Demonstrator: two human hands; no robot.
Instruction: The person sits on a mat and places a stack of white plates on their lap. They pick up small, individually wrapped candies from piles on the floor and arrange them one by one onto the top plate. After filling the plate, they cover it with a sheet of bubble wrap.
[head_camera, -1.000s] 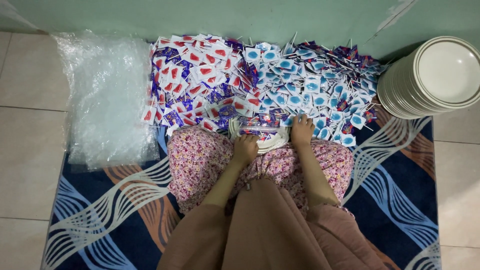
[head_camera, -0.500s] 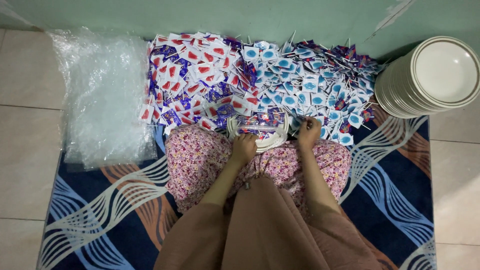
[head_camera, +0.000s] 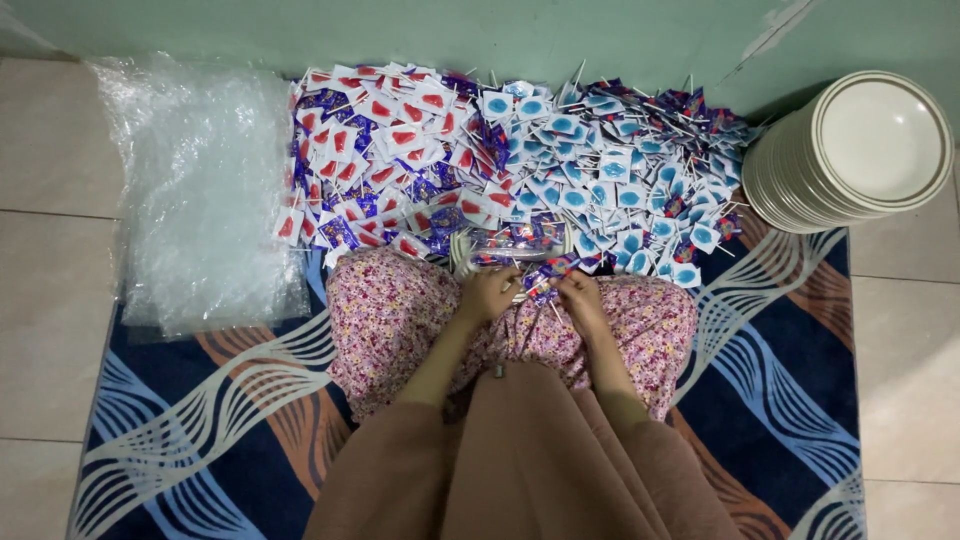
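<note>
Head view: a person sits on a patterned rug (head_camera: 790, 380), looking down at their lap in a pink floral skirt (head_camera: 400, 320).
Landmark: a heap of wrapped lollipops (head_camera: 520, 170) spreads over the floor against the green wall (head_camera: 560, 30), just beyond the knees.
Heap colours: red-marked wrappers lie on its left half, blue-marked ones on its right, white sticks poking out along the far edge.
Left hand (head_camera: 487, 293): at the near edge of the heap, over the lap, fingers curled around a bunch of lollipops (head_camera: 535, 283) by the sticks.
Right hand (head_camera: 580, 298): just beside the left, at the same near edge, fingers pinched on the same bunch.
Clear bag (head_camera: 515, 243): a small see-through bag holding a few lollipops lies at the near edge of the heap, just beyond both hands.
Plastic sheets (head_camera: 200, 190): a crumpled clear pile lies left of the heap, touching it, half on the floor tiles (head_camera: 50, 260).
Plates (head_camera: 850, 150): a stack of white plates stands right of the heap, by the wall.
</note>
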